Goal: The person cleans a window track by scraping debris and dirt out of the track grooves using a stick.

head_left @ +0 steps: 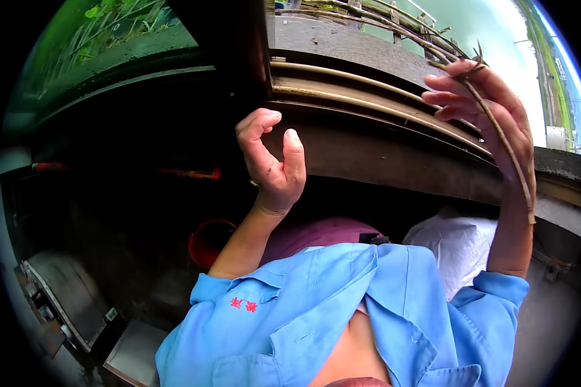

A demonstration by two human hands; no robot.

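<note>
My left hand (274, 155) is raised in the middle of the view. Its fingers are curled and its thumb stands apart, with nothing visible between them. My right hand (484, 97) is raised at the upper right, in front of the window sill. It holds a thin brown twig (497, 126), which passes across the hand and hangs along the forearm to a cut end. The twig's upper end has small pointed offshoots near the fingertips.
A wooden sill with rails (368, 80) runs across, with more long twigs (394, 22) beyond it. A dark post (239, 45) stands at the upper middle. Low down are a red bucket (203, 245), a white sack (455, 242) and a grey panel (68, 290).
</note>
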